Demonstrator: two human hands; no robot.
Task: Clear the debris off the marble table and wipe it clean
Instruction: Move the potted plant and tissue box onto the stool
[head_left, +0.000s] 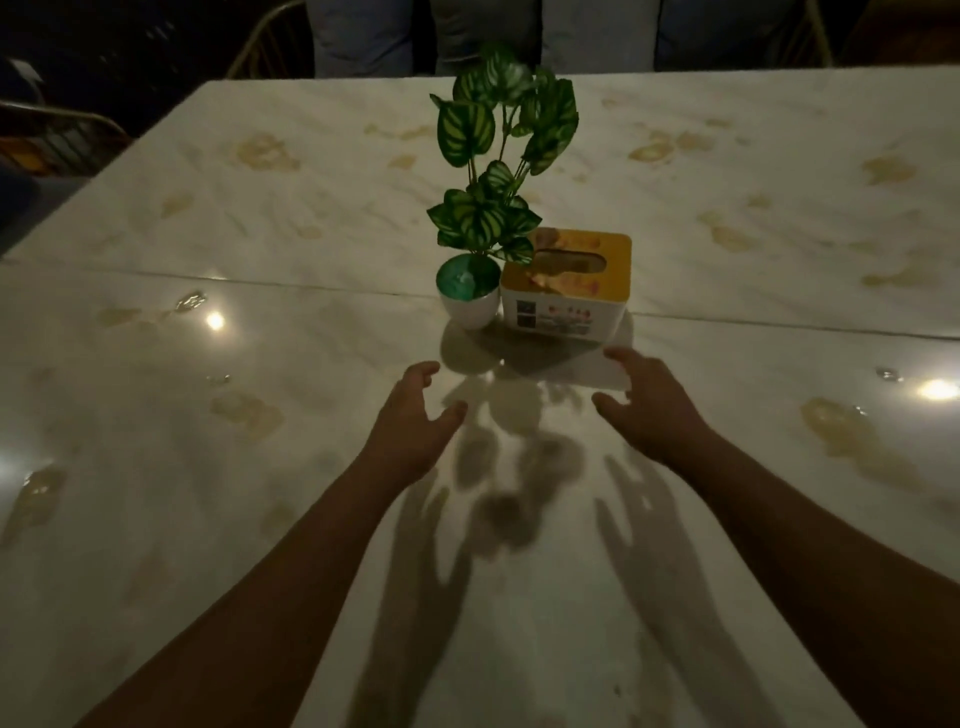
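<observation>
The marble table fills the view, white with yellowish veining and a seam across its middle. At its centre stand a green-leaved plant in a small white pot and, touching it on the right, a yellow-topped tissue box. My left hand hovers just short of the pot, fingers loosely curled and holding nothing. My right hand hovers just short of the box's right corner, fingers relaxed and empty. Small wet spots or crumbs lie at the left of the seam.
Chairs with metal frames stand along the far edge and at the left. Bright light reflections sit on the glossy surface near small droplets at the right.
</observation>
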